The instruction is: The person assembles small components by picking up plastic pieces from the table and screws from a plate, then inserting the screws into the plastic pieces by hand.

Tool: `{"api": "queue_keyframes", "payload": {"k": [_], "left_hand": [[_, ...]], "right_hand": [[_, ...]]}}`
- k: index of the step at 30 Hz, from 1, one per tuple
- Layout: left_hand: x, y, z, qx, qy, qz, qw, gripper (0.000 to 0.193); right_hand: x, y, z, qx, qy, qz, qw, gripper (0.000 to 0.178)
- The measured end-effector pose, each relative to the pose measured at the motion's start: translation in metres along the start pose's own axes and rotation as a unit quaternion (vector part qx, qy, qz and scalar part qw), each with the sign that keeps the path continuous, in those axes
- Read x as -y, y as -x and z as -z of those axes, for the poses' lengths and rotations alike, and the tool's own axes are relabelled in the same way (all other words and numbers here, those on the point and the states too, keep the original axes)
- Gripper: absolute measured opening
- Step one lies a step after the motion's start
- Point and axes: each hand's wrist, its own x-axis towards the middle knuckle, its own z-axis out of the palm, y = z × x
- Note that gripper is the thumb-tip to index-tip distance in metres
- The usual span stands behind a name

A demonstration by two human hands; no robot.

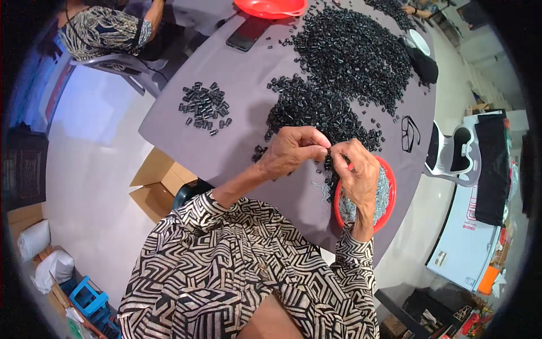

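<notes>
Thumb and forefinger of my left hand are pinched together over the near edge of a heap of small black tube-shaped pieces. My right hand is closed too, its fingertips meeting the left ones. What they hold between them is too small to make out. A bit of red shows between the right fingers; whether it is held or lies behind them, I cannot tell. Under my right hand and wrist stands a red bowl full of thin silvery metal pieces. A few more silvery pieces lie beside the bowl.
A larger heap of black pieces spreads behind; a small separate pile lies left. Farther back are a dark phone and a red basin. Eyeglasses lie right. An open cardboard box stands left of the table. Another person sits far left.
</notes>
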Motion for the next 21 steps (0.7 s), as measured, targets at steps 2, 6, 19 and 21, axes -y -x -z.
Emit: {"api": "queue_keyframes", "payload": {"k": [2, 6, 19, 21], "left_hand": [[0.000, -0.001, 0.000, 0.012, -0.004, -0.005, 1.000, 0.009], [-0.002, -0.002, 0.000, 0.020, 0.024, -0.001, 1.000, 0.008], [-0.002, -0.005, -0.003, 0.019, 0.012, 0.004, 1.000, 0.008], [0.005, -0.005, 0.000, 0.012, 0.058, -0.004, 0.998, 0.010]], "right_hand": [[0.000, -0.001, 0.000, 0.004, 0.013, 0.004, 1.000, 0.005], [-0.003, -0.005, 0.004, 0.027, -0.002, 0.011, 1.000, 0.005], [-0.005, -0.005, 0.001, -0.004, -0.016, 0.009, 1.000, 0.008], [-0.009, -0.004, -0.005, -0.012, -0.008, 0.021, 1.000, 0.009]]}}
